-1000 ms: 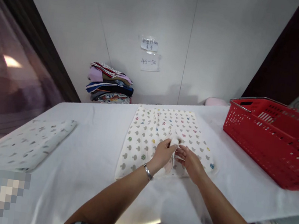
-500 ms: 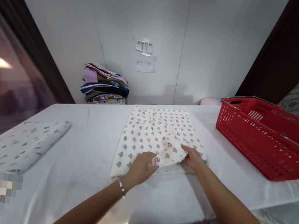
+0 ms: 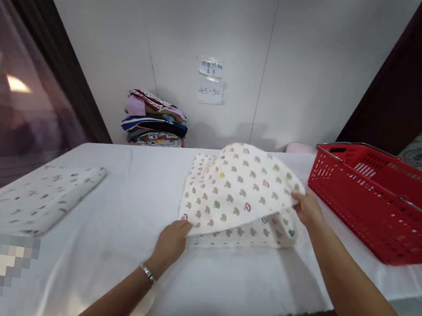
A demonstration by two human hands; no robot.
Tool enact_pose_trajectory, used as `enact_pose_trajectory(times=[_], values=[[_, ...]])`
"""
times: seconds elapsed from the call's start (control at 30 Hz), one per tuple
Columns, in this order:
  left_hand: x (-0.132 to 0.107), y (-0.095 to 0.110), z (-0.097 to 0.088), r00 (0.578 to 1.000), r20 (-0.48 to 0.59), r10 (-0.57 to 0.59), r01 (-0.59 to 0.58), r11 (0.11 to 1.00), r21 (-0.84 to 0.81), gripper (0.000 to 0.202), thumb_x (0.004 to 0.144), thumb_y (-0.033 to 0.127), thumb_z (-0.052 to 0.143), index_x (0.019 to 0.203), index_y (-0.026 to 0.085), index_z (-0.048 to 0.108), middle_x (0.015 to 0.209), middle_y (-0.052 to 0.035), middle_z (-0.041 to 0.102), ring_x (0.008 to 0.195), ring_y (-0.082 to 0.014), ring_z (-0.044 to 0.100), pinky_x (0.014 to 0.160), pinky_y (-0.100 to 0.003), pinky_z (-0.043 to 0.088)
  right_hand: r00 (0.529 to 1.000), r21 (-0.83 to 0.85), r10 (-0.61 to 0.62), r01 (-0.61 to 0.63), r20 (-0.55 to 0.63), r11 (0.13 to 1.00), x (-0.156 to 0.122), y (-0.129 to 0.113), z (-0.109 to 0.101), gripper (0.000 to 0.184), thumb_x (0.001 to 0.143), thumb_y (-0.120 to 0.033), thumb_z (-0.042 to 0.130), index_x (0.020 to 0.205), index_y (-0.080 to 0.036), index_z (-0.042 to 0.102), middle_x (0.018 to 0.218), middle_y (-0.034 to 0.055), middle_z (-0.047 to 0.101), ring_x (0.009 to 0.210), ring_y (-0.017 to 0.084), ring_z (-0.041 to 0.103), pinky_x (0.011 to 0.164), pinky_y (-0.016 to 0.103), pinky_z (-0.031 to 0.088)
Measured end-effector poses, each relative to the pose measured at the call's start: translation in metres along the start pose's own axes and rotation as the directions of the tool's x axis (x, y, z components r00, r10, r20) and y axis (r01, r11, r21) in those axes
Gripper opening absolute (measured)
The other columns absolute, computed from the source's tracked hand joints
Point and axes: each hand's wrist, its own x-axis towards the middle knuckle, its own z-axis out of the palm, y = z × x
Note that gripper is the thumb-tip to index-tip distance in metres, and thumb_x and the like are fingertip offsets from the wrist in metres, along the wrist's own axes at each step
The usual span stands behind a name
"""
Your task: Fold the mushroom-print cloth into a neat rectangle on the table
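A white cloth printed with small grey and coloured mushrooms (image 3: 236,187) lies in layers on the white-covered table. At the cloth's near left corner, my left hand (image 3: 172,239) pinches the edge between thumb and fingers. My right hand (image 3: 308,208) grips the upper layer's right corner and holds it raised, so that layer bulges up and the lower layer shows beneath it. A bracelet (image 3: 147,273) sits on my left wrist.
A folded white cloth with dark leaf-like marks (image 3: 38,201) lies at the left. A stack of folded fabrics (image 3: 156,121) stands against the wall. A red plastic basket (image 3: 377,207) occupies the right end. Paper signs (image 3: 210,92) hang on the wall.
My left hand has moved left to the cloth's near left corner. My right hand has lifted the upper layer's corner up and to the right, spreading its front edge.
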Motion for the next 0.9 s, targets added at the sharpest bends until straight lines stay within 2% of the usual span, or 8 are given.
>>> enact_pose_trajectory(times=[0.13, 0.27, 0.4, 0.5, 0.57, 0.67, 0.73, 0.9], values=[[-0.007, -0.007, 0.005, 1.000, 0.023, 0.021, -0.020, 0.999, -0.033, 0.052, 0.066, -0.006, 0.045, 0.108, 0.021, 0.061, 0.116, -0.0056, 0.060, 0.112, -0.0201, 0.049, 0.092, -0.034, 0.041, 0.952, -0.127, 0.302, -0.305, -0.047, 0.944, -0.022, 0.055, -0.054, 0.022, 0.064, -0.004, 0.057, 0.081, -0.016, 0.057, 0.065, 0.0020, 0.064, 0.055, 0.016, 0.061, 0.048, 0.025, 0.052], [-0.008, -0.009, 0.007, 1.000, -0.011, 0.029, -0.030, 0.999, -0.042, 0.049, 0.064, -0.006, 0.047, 0.104, 0.019, 0.061, 0.113, -0.0052, 0.060, 0.111, -0.0202, 0.047, 0.092, -0.032, 0.042, 0.918, -0.219, 0.392, -0.397, -0.065, 0.891, -0.029, 0.067, -0.067, 0.016, 0.067, -0.009, 0.061, 0.080, -0.017, 0.057, 0.062, 0.0009, 0.062, 0.053, 0.015, 0.059, 0.048, 0.027, 0.053], [-0.006, -0.010, 0.001, 0.994, -0.107, 0.026, -0.030, 0.999, -0.034, 0.043, 0.064, -0.005, 0.045, 0.095, 0.020, 0.061, 0.105, -0.0051, 0.060, 0.104, -0.0202, 0.049, 0.085, -0.031, 0.045, 0.945, -0.265, 0.322, -0.323, -0.049, 0.908, -0.015, 0.039, -0.054, 0.014, 0.067, -0.020, 0.067, 0.078, -0.016, 0.058, 0.061, 0.0014, 0.062, 0.054, 0.015, 0.058, 0.049, 0.026, 0.051], [-0.005, -0.010, -0.008, 0.974, -0.226, 0.004, -0.012, 0.999, -0.032, 0.039, 0.069, 0.000, 0.044, 0.098, 0.021, 0.060, 0.106, -0.0050, 0.058, 0.104, -0.0204, 0.049, 0.083, -0.030, 0.046, 0.996, -0.203, 0.045, -0.029, 0.075, 0.979, -0.003, 0.014, -0.047, 0.027, 0.066, -0.032, 0.070, 0.087, -0.017, 0.060, 0.070, 0.0002, 0.064, 0.060, 0.013, 0.059, 0.054, 0.022, 0.050], [-0.005, -0.009, -0.011, 0.974, -0.227, -0.011, 0.005, 1.000, -0.029, 0.035, 0.071, 0.002, 0.044, 0.097, 0.022, 0.060, 0.106, -0.0045, 0.058, 0.104, -0.0206, 0.049, 0.083, -0.030, 0.046, 0.995, -0.297, -0.038, 0.062, 0.088, 0.953, 0.001, 0.008, -0.050, 0.029, 0.068, -0.037, 0.068, 0.087, -0.018, 0.058, 0.068, -0.0015, 0.063, 0.057, 0.011, 0.057, 0.050, 0.020, 0.047], [-0.008, -0.009, -0.008, 0.993, -0.116, -0.017, 0.014, 1.000, -0.026, 0.032, 0.071, 0.003, 0.044, 0.092, 0.023, 0.060, 0.105, -0.0037, 0.058, 0.104, -0.0207, 0.048, 0.083, -0.030, 0.046, 0.993, -0.570, 0.113, -0.101, -0.015, 0.816, -0.005, 0.020, -0.061, 0.022, 0.068, -0.033, 0.068, 0.072, -0.016, 0.055, 0.049, -0.0037, 0.055, 0.042, 0.009, 0.050, 0.039, 0.018, 0.038], [-0.011, -0.010, -0.004, 0.998, -0.053, -0.026, 0.024, 0.999, -0.025, 0.032, 0.071, 0.003, 0.044, 0.092, 0.023, 0.060, 0.105, -0.0035, 0.057, 0.104, -0.0206, 0.047, 0.083, -0.030, 0.046, 0.980, -0.642, 0.190, -0.181, -0.056, 0.745, -0.013, 0.034, -0.071, 0.022, 0.067, -0.028, 0.069, 0.064, -0.016, 0.052, 0.041, -0.0038, 0.050, 0.036, 0.009, 0.046, 0.035, 0.018, 0.033], [-0.013, -0.015, 0.000, 0.997, -0.071, -0.037, 0.035, 0.999, -0.035, 0.031, 0.071, 0.004, 0.043, 0.092, 0.022, 0.059, 0.105, -0.0043, 0.056, 0.104, -0.0206, 0.048, 0.082, -0.030, 0.046, 0.974, -0.667, 0.222, -0.197, -0.049, 0.718, -0.029, 0.052, -0.081, 0.023, 0.067, -0.027, 0.069, 0.062, -0.017, 0.049, 0.041, -0.0043, 0.050, 0.035, 0.009, 0.046, 0.034, 0.019, 0.031]])
